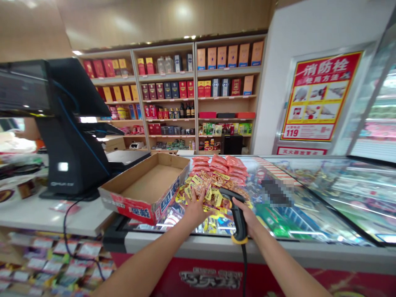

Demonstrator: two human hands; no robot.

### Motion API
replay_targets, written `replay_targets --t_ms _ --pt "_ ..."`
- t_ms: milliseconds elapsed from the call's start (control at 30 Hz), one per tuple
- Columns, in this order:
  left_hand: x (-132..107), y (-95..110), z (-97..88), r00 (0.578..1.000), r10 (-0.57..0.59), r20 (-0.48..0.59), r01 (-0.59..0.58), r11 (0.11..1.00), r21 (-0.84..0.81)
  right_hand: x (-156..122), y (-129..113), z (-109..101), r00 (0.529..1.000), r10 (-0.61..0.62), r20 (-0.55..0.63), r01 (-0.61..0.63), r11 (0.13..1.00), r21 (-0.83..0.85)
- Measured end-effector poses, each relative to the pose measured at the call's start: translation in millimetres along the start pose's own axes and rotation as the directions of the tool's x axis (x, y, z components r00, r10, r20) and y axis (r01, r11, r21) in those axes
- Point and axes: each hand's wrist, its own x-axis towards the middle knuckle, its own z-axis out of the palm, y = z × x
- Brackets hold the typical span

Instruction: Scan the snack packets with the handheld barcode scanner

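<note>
My right hand (247,214) is closed round the grip of a black and yellow barcode scanner (235,210), whose head points at a pile of snack packets. My left hand (194,208) lies on the yellow snack packets (210,187) with its fingers spread. Behind these lie several red snack packets (218,164). All the packets rest on the glass top of a display counter (309,214). The scanner's cable hangs down over the counter's front edge.
An empty cardboard tray (145,187) sits to the left of the packets. A black till terminal (66,123) stands further left on a white counter (46,214). Shelves of boxed goods (185,95) fill the back wall. A red fire-hydrant poster (321,97) hangs at right.
</note>
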Motion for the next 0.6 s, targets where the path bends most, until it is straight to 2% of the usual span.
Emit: replay_targets --t_ms 167,400,467,600 --pt "4.1 5.1 -2.8 1.0 -0.001 -0.019 0.0 1.0 -0.012 9.3 -4.4 -4.3 1.0 0.0 0.003 0.0 0.999 0.044" --pt "-3.3 -4.6 -9.9 1.0 0.005 -0.027 -0.004 0.999 0.044 -10.4 -12.3 -11.4 0.999 0.035 -0.018 -0.034 0.995 0.092" --pt "-5.0 -10.8 -15.6 0.998 0.018 -0.066 -0.015 0.999 0.045 -16.6 -16.2 -12.1 0.998 0.018 -0.061 -0.012 0.996 0.089" --pt "1.6 -17.7 -36.6 0.984 0.044 -0.174 -0.036 0.998 0.047 -21.4 -26.4 -7.6 0.986 -0.092 -0.136 0.105 0.99 0.094"
